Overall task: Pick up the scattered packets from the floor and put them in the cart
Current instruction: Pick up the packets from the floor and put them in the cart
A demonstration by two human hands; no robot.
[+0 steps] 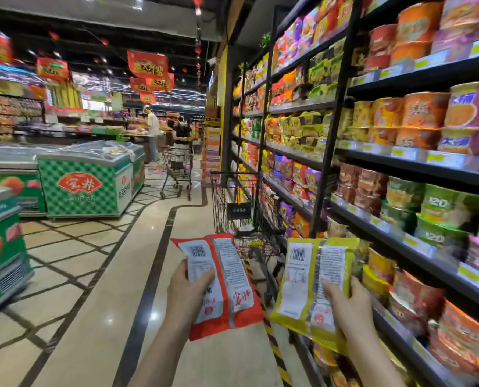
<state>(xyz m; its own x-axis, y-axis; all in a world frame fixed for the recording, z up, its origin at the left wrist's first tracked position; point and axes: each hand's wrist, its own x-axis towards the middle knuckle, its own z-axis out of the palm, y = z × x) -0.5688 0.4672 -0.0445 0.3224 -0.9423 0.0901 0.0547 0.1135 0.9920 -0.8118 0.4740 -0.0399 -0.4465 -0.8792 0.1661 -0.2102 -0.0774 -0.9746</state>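
My left hand (186, 291) grips a red packet (227, 277) by its left edge, back side up, with a barcode label showing. My right hand (347, 305) holds a yellow packet (311, 286) by its right edge, also back side up. Both packets are raised in front of me at about the same height. Just beyond them, close against the shelving, stands a black wire shopping cart (241, 208). Its lower part is hidden behind the packets.
Tall shelves (400, 163) of noodle packets and cups run along the right. Green chest freezers (87, 180) stand to the left across the tiled aisle. Farther down the aisle, a second cart (177, 169) and two people stand.
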